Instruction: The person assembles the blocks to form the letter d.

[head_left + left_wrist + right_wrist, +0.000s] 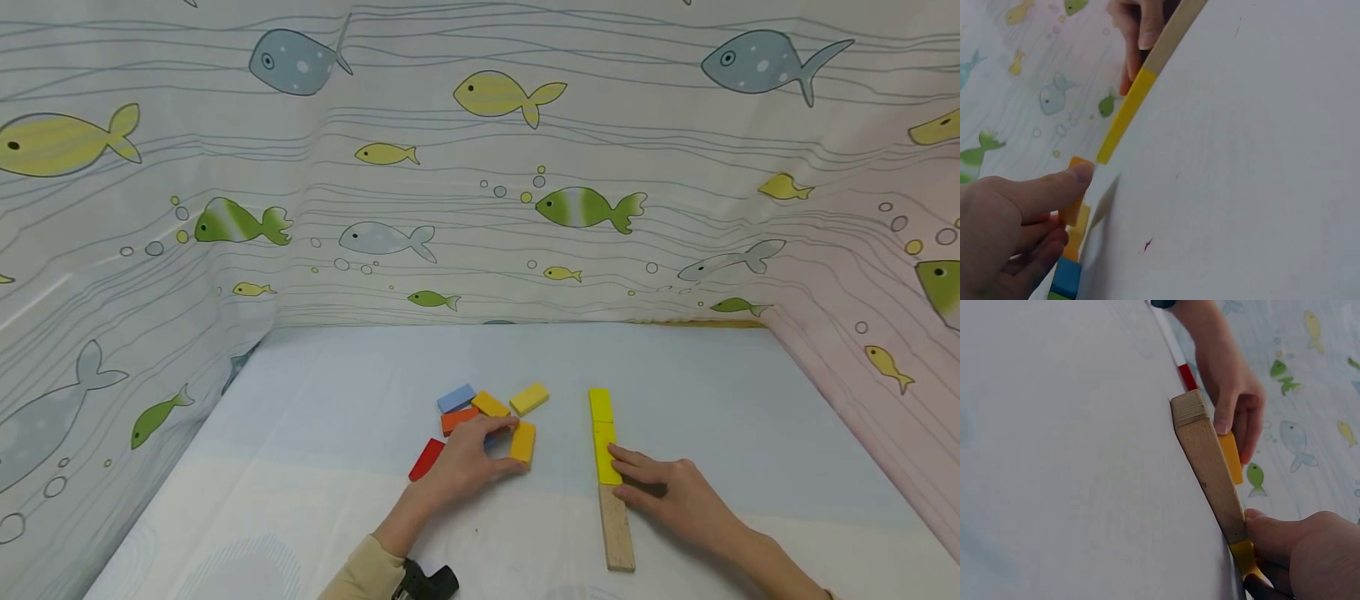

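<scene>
My left hand (468,458) pinches an orange-yellow block (523,443) between thumb and fingers; the same block (1073,209) shows in the left wrist view. To the right lies a straight row of two bright yellow blocks (602,437) and a plain wooden block (617,529), set end to end. My right hand (678,496) touches the row's right side, with fingertips at the nearer yellow block and the thumb near its joint with the wood. In the right wrist view the thumb rests against the side of the wooden block (1210,478).
Around my left hand lie loose blocks: a blue one (456,398), an amber one (491,404), a pale yellow one (529,399), an orange-red one (456,421) and a red one (426,460). Another blue block is partly hidden by the fingers. Fish-printed sheets (480,183) surround the white table (300,500).
</scene>
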Demonstrator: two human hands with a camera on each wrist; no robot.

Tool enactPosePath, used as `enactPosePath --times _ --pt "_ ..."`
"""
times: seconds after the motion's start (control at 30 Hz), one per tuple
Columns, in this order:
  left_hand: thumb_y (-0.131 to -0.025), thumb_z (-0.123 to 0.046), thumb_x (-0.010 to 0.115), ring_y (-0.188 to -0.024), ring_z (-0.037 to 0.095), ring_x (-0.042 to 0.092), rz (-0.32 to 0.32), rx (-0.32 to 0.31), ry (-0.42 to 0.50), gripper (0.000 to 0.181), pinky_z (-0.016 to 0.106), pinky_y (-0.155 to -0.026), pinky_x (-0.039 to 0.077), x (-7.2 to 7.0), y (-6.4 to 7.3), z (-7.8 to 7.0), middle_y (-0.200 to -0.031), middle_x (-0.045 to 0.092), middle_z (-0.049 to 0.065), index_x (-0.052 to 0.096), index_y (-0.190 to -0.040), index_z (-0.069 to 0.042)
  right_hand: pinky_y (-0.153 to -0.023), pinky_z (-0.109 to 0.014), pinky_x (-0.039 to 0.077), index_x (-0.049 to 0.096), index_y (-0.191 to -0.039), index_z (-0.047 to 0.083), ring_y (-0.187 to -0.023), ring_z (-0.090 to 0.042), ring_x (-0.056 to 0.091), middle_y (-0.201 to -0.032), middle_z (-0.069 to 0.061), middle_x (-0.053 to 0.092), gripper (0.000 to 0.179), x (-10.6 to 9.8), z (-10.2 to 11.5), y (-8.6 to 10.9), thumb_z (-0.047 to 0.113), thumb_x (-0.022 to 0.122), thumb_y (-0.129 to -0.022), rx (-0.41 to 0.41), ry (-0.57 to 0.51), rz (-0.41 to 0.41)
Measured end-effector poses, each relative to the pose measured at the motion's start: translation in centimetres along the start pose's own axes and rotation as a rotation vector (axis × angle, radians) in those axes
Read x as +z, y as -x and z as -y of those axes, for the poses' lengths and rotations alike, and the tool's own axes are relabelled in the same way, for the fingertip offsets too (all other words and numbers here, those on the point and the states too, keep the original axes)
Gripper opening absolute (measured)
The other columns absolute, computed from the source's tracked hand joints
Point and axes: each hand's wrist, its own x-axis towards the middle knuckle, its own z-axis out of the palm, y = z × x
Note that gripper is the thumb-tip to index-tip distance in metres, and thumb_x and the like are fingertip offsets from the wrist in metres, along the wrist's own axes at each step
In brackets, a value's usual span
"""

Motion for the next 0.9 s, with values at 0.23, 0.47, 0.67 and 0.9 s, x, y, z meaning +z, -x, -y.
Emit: enactPosePath --times 0.23,0.47,0.67,0.9 --pt "-0.081 -0.031 0.084 -0.112 0.017 0.066 -0.028 -0.001 0.050 0.057 0.036 -0.096 0.055 0.6 -0.8 -1.1 -0.126 0.069 0.000 0.065 -0.132 -0.013 -0.091 -0.032 0.057 0.072 -0.122 0.011 -0.117 -0.022 0.062 -0.134 0.003 0.064 0.043 0.0 -0.2 0.0 0.038 0.074 -0.088 0.020 -0.008 0.016" --pt "-0.083 -0.033 0.082 -0.117 0.021 0.065 0.001 -0.006 0.082 0.062 0.036 -0.098 0.054 1.3 -2.0 -1.9 -0.131 0.067 0.003 0.060 -0.138 -0.011 -0.091 -0.036 0.057 0.071 -0.124 0.012 -0.118 -0.022 0.062 -0.135 0.003 0.063 0.046 0.0 -0.4 0.0 0.042 0.072 -0.089 0.035 0.005 0.038" --pt "-0.085 -0.032 0.080 -0.120 0.022 0.064 0.020 0.005 0.107 0.065 0.034 -0.100 0.053 2.1 -3.0 -2.4 -0.135 0.065 0.002 0.057 -0.142 -0.010 -0.090 -0.035 0.058 0.072 -0.123 0.012 -0.118 -0.024 0.063 -0.134 0.002 0.064 0.044 0.1 -0.2 0.0 0.040 0.073 -0.089 0.014 0.005 0.020" --pt "-0.084 -0.033 0.081 -0.119 0.019 0.065 0.024 -0.022 0.108 0.061 0.030 -0.098 0.054 2.9 -3.9 -2.9 -0.134 0.065 0.002 0.061 -0.138 -0.012 -0.088 -0.035 0.059 0.072 -0.123 0.010 -0.116 -0.026 0.065 -0.132 -0.001 0.066 0.044 0.0 0.0 0.1 0.039 0.073 -0.090 -0.019 0.006 0.009"
